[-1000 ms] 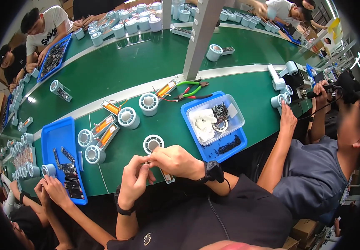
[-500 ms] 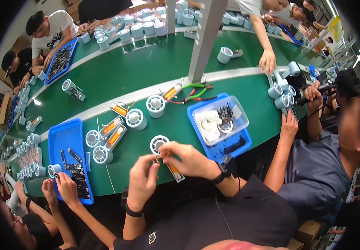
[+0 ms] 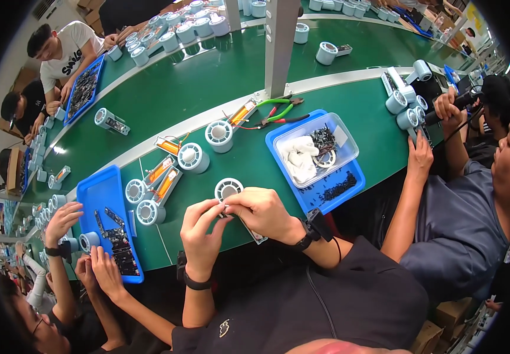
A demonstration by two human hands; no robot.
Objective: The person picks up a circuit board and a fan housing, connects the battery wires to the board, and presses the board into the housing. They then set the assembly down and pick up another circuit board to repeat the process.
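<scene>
My left hand (image 3: pixel 202 230) and my right hand (image 3: pixel 270 215) meet fingertip to fingertip over a light-blue fan unit (image 3: pixel 229 187) with a round grille. Both are closed in a pinch, but what lies between the fingers is too small and covered to make out. The unit's handle runs beneath my right hand, and only its lower end shows past the knuckles. Just beyond stand other fan units (image 3: pixel 193 158) with opened handles, where orange cells (image 3: pixel 160 169) and thin wires show.
On the left is a blue tray (image 3: pixel 99 189) with dark circuit boards, beside a co-worker's hands (image 3: pixel 106 272). A clear box (image 3: pixel 344 154) of white cloth and black parts sits on another blue tray (image 3: pixel 354 187). Green-handled pliers (image 3: pixel 293 112) lie by a metal post (image 3: pixel 280 53).
My fingers have drawn together, and my right hand has turned knuckles-up. A co-worker's reaching arm at the far right has gone. At left, a raised hand with a wristband has appeared.
</scene>
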